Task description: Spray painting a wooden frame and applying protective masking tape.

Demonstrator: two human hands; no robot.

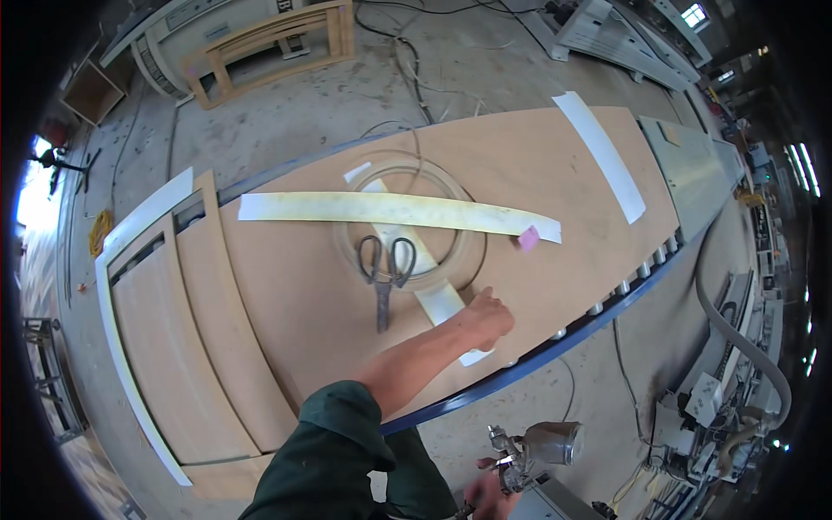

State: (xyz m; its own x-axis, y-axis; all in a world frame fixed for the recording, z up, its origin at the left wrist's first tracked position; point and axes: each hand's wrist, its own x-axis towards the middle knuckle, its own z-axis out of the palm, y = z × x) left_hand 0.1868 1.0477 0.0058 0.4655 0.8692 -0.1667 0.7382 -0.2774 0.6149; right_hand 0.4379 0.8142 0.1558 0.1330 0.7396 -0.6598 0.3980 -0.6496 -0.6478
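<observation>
Left hand: the left hand (487,319), on a bare forearm out of a dark green sleeve, lies knuckles-up on the short pale veneer strip (433,290); fingers curled onto it, a firm grasp cannot be told.
Right hand: the right hand (487,494), at the lower edge, is clenched round the handle of a metal spray gun with a shiny cup (536,449), held below the bench edge.
Short strip: runs diagonally under the scissors, crossing beneath the long cream strip (399,210).
Scissors: grey metal scissors (385,276), blades closed, resting on the clear round coil (407,227).
Bench top: large brown board (286,295) on a blue-edged roller bench (555,342).
Small item: pink block (528,238) at the long strip's right end.
Far edge: white strip (601,154) lying across the board's far right end.
</observation>
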